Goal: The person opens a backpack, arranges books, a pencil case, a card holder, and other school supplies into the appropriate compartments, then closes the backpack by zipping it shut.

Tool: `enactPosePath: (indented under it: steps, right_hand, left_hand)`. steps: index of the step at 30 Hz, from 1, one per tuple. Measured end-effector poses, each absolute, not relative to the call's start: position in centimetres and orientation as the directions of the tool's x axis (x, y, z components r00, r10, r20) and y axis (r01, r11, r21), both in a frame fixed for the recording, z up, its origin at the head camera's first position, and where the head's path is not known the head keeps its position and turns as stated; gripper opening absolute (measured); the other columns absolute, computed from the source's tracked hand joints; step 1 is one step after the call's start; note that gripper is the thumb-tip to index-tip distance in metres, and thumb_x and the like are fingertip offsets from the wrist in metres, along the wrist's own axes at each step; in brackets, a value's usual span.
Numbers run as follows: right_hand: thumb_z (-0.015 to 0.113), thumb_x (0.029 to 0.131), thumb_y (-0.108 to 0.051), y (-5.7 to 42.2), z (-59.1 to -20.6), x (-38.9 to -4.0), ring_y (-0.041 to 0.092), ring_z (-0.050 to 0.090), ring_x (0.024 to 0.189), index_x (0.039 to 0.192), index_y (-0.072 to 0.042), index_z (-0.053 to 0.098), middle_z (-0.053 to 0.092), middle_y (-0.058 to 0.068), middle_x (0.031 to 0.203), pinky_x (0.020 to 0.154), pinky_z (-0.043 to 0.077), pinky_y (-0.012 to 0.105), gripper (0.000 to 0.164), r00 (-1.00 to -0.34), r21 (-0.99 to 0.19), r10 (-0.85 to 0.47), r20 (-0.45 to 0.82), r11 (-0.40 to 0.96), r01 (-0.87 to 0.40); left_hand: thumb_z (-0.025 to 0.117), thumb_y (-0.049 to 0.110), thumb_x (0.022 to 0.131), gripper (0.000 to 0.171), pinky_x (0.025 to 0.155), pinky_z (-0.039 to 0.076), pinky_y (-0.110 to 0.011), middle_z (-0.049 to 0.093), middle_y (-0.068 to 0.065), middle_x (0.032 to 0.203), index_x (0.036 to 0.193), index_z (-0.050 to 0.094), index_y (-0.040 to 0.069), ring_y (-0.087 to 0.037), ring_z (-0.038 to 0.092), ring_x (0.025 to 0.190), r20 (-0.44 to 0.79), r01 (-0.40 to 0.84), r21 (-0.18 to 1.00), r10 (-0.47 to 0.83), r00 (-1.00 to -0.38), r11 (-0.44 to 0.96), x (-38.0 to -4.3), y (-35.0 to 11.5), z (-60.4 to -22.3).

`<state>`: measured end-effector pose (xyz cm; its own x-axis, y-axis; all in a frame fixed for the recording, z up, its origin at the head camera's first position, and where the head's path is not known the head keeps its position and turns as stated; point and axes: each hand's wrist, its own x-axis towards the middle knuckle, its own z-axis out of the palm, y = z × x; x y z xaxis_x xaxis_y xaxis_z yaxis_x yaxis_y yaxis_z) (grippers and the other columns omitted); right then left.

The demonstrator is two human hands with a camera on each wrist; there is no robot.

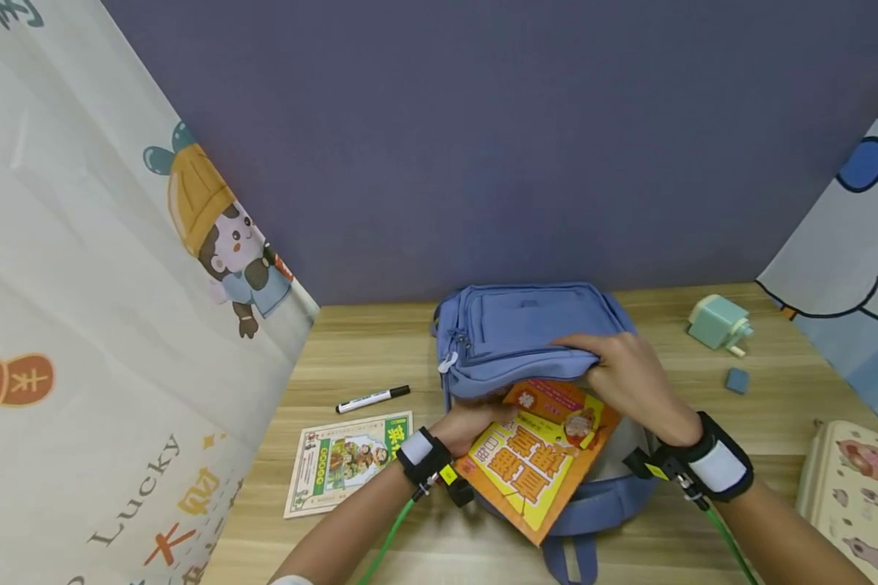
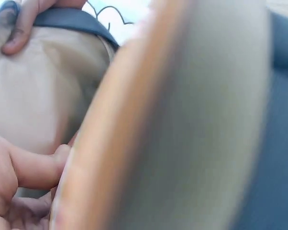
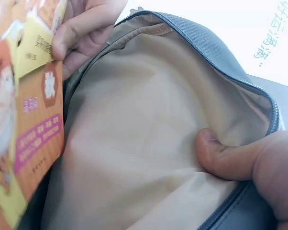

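White curtain (image 1: 102, 244): at the far left of my head view, printed with cartoon figures.
Booklet (image 1: 347, 465): flat on the wooden table (image 1: 380, 349), well clear of the bag.
Marker (image 1: 371, 400): just beyond the booklet, apart from it.
Left hand (image 1: 475, 426): pinching the edge of the orange book (image 1: 537, 467), thumb on its printed face, as my right wrist view shows.
Orange book: tilted, upper end at the bag's mouth beneath the raised flap, lower end out in front.
Blue bag (image 1: 541, 313): on the table, pale lining (image 3: 134, 120) showing. I judge the step as passing the book through this opening; inward or outward, I cannot tell.
Right hand (image 1: 625, 378): gripping the zipped edge, thumb against the lining. The next move, I'd say, calls for a wide mouth here and the book's corners lined up clear of the zip.
Sharpener (image 1: 719, 321): mint, beside the blue block (image 1: 736, 380), perhaps an eraser.
Pencil case (image 1: 849, 496): cream, far right.
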<state>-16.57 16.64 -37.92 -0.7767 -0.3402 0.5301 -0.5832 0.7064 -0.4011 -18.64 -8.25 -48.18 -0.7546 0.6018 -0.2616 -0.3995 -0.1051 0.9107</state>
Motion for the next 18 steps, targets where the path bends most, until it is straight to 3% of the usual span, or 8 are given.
enactPosePath:
  steps: [3,8,11,15,18]
  right_hand:
    - [0.055,0.073,0.019,16.7,-38.0,-16.7,0.001,0.018,0.055,0.117,-0.015,0.082,0.047,-0.008,0.055,0.054,0.018,0.022,0.062,-0.773,-0.395,-0.342,0.534,0.707,-0.586]
    - [0.053,0.074,0.019,16.6,-38.0,-16.7,0.003,0.023,0.055,0.119,-0.014,0.082,0.060,-0.003,0.064,0.055,0.020,0.023,0.063,-0.794,-0.415,-0.348,0.499,0.708,-0.571]
    - [0.053,0.077,0.018,16.6,-38.1,-16.6,0.005,0.025,0.055,0.120,-0.015,0.081,0.053,-0.006,0.060,0.055,0.021,0.024,0.061,-0.806,-0.424,-0.352,0.475,0.711,-0.560]
    - [0.058,0.081,0.018,16.6,-38.2,-16.6,0.007,0.037,0.058,0.118,-0.015,0.081,0.064,-0.002,0.067,0.058,0.030,0.025,0.055,-0.799,-0.416,-0.363,0.479,0.708,-0.571]
    - [0.060,0.082,0.016,16.6,-38.3,-16.6,0.010,0.044,0.061,0.117,-0.014,0.081,0.076,0.004,0.082,0.061,0.034,0.026,0.051,-0.799,-0.415,-0.369,0.476,0.706,-0.573]
  left_hand:
    - [0.050,0.006,0.105,0.048,0.080,0.064,-0.031,0.070,-0.004,0.114,0.152,0.044,0.002,-0.014,0.075,0.090,-0.247,-0.405,0.906,0.627,-0.739,-0.120,-19.0,-8.4,-48.2]
    - [0.051,0.013,0.102,0.043,0.082,0.064,-0.032,0.070,-0.002,0.111,0.142,0.050,-0.001,-0.015,0.075,0.090,-0.264,-0.414,0.897,0.559,-0.786,-0.158,-19.4,-8.3,-48.6]
    - [0.052,0.008,0.102,0.046,0.084,0.065,-0.035,0.070,-0.010,0.120,0.147,0.048,-0.001,-0.016,0.075,0.091,-0.281,-0.410,0.904,0.553,-0.784,-0.122,-19.1,-8.3,-48.6]
    - [0.048,0.005,0.107,0.058,0.084,0.064,-0.034,0.068,-0.014,0.130,0.163,0.034,0.009,-0.016,0.074,0.095,-0.338,-0.458,0.889,0.679,-0.652,0.002,-18.4,-8.9,-48.1]
    - [0.044,0.009,0.110,0.058,0.083,0.064,-0.031,0.068,-0.007,0.124,0.166,0.030,0.015,-0.015,0.075,0.096,-0.364,-0.508,0.860,0.751,-0.551,0.044,-18.2,-9.1,-47.7]
